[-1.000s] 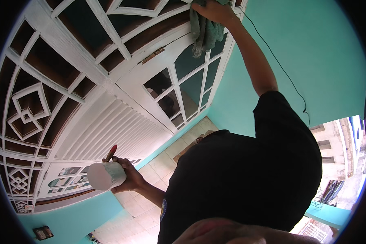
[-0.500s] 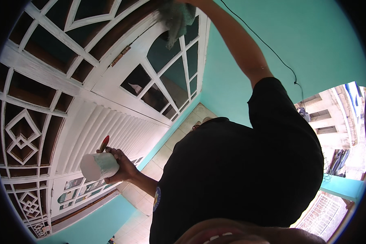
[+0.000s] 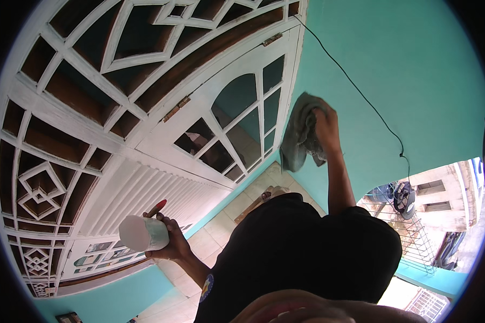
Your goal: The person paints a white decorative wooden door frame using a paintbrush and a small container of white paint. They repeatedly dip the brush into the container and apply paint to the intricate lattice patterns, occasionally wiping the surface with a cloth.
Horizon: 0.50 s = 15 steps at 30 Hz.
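My left hand [image 3: 173, 243] is closed around a white cylindrical container [image 3: 136, 233] with pale green smears on its side, tilted toward the window shutters. A slim brown handle with a red tip [image 3: 158, 206] sticks out beside it, by my fingers; its other end is hidden. My raised right hand [image 3: 327, 128] grips a crumpled grey-green rag [image 3: 296, 141], which hangs in loose folds. The rag is in front of the turquoise wall [image 3: 393, 70], near the edge of the white window frame [image 3: 293, 48]; whether it touches the wall, I cannot tell.
White shutters with glass panes [image 3: 237, 102] and latticework [image 3: 43, 188] fill the left side. A black cable [image 3: 355, 89] runs down the wall. Pale floor tiles [image 3: 213, 239] lie below. At right, a wire rack [image 3: 415, 242] stands beyond a turquoise ledge [image 3: 436, 282].
My right hand has come down from high on the window frame with the rag, now out in front of the wall. The left hand still holds the container. My view has shifted.
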Each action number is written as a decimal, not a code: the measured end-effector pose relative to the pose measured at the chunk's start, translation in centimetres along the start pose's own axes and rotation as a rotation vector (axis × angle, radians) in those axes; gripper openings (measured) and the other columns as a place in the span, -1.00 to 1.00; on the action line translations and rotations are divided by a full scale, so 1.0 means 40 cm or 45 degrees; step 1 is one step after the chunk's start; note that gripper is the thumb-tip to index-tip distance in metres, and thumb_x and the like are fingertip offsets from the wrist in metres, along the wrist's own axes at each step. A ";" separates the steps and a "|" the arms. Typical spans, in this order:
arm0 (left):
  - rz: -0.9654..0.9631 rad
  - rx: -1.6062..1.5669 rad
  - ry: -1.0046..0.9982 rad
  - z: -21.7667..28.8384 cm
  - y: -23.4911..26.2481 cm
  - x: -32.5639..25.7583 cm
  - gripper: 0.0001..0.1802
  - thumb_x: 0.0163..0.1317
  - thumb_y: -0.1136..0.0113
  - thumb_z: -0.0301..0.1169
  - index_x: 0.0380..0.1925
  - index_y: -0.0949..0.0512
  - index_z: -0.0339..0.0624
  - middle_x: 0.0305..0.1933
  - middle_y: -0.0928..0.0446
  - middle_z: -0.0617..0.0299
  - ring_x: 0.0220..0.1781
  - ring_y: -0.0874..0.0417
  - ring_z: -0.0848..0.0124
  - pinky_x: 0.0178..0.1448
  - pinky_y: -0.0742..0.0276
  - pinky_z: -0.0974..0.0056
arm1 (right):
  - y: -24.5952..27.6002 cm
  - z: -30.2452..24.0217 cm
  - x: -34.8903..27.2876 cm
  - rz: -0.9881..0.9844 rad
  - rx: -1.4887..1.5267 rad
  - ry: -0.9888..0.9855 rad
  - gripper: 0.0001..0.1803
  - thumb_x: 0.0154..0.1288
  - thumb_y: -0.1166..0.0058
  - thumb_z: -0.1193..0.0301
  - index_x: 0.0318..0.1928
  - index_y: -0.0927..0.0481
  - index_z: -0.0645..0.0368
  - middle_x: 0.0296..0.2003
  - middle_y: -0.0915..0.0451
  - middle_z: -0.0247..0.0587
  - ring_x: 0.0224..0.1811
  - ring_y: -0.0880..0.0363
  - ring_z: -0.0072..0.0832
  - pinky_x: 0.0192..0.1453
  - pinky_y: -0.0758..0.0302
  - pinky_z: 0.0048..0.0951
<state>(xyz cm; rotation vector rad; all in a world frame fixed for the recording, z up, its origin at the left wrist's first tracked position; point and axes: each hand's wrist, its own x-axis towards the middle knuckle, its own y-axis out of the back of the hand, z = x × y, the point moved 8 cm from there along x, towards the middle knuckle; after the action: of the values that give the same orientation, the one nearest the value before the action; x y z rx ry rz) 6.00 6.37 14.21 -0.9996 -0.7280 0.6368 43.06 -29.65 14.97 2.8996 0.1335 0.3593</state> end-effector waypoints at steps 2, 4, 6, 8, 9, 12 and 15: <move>-0.026 -0.020 0.021 -0.016 -0.015 0.011 -0.16 0.06 -0.35 -0.23 0.27 -0.25 -0.48 0.38 -0.02 -0.62 0.09 -0.55 0.15 -0.08 -0.57 0.23 | -0.013 0.052 -0.030 0.026 -0.311 -0.043 -0.64 0.34 0.12 0.45 0.06 -0.59 0.28 -0.10 -0.53 0.04 -0.07 -0.59 -0.14 0.11 -0.47 -0.28; -0.064 -0.088 0.047 -0.043 -0.027 0.021 -0.17 0.08 -0.34 -0.24 0.28 -0.24 -0.47 0.38 -0.02 -0.61 0.11 -0.55 0.12 -0.03 -0.60 0.19 | -0.017 0.068 -0.038 0.066 -0.537 0.049 -0.65 0.36 0.15 0.42 0.04 -0.61 0.20 -0.20 -0.57 0.20 -0.13 -0.61 -0.08 0.07 -0.49 -0.26; -0.073 -0.107 0.073 -0.065 -0.030 0.029 -0.17 0.09 -0.33 -0.23 0.28 -0.24 -0.46 0.39 -0.01 -0.60 0.10 -0.55 0.10 -0.01 -0.60 0.18 | -0.025 0.111 -0.024 -0.085 -0.421 -0.147 -0.67 0.38 0.15 0.39 -0.02 -0.61 0.26 -0.24 -0.61 0.14 -0.18 -0.63 -0.11 0.03 -0.52 -0.24; -0.033 -0.097 0.102 -0.082 -0.018 0.035 -0.08 0.01 -0.41 -0.15 0.29 -0.24 -0.41 0.32 -0.14 -0.40 0.11 -0.55 0.09 -0.03 -0.60 0.17 | -0.041 0.168 -0.007 -0.257 -0.261 -0.342 -0.68 0.39 0.12 0.36 -0.04 -0.61 0.29 -0.20 -0.62 0.12 -0.16 -0.64 -0.11 0.01 -0.54 -0.22; 0.008 -0.078 0.124 -0.090 -0.006 0.038 0.00 -0.08 -0.49 -0.08 0.30 -0.25 -0.36 0.26 -0.29 -0.20 0.11 -0.55 0.10 -0.06 -0.59 0.17 | -0.051 0.227 0.009 -0.346 -0.159 -0.441 -0.68 0.40 0.10 0.35 -0.03 -0.61 0.28 -0.14 -0.62 0.13 -0.11 -0.65 -0.09 0.00 -0.56 -0.20; 0.054 -0.029 0.146 -0.100 0.008 0.044 0.07 -0.15 -0.55 0.02 0.30 -0.27 -0.31 0.18 -0.44 0.00 0.13 -0.54 0.11 -0.10 -0.58 0.18 | -0.108 0.273 0.013 -0.431 0.531 -0.660 -0.67 0.44 0.05 0.30 0.02 -0.57 0.27 -0.06 -0.62 0.02 -0.09 -0.65 -0.20 0.00 -0.59 -0.21; 0.040 -0.012 0.123 -0.114 0.001 0.049 0.05 -0.12 -0.50 0.06 0.29 -0.27 -0.31 0.16 -0.45 0.00 0.12 -0.55 0.11 -0.13 -0.59 0.19 | -0.142 0.127 0.004 -0.352 1.203 -0.457 -0.64 0.50 0.05 0.25 0.14 -0.47 0.21 0.00 -0.58 -0.09 -0.04 -0.62 -0.29 0.09 -0.59 -0.20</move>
<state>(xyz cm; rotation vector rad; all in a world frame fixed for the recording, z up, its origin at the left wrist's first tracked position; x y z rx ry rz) 10.75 5.54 13.03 -1.0447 -0.6321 0.6086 44.12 -25.12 8.90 3.6953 0.8303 -0.3944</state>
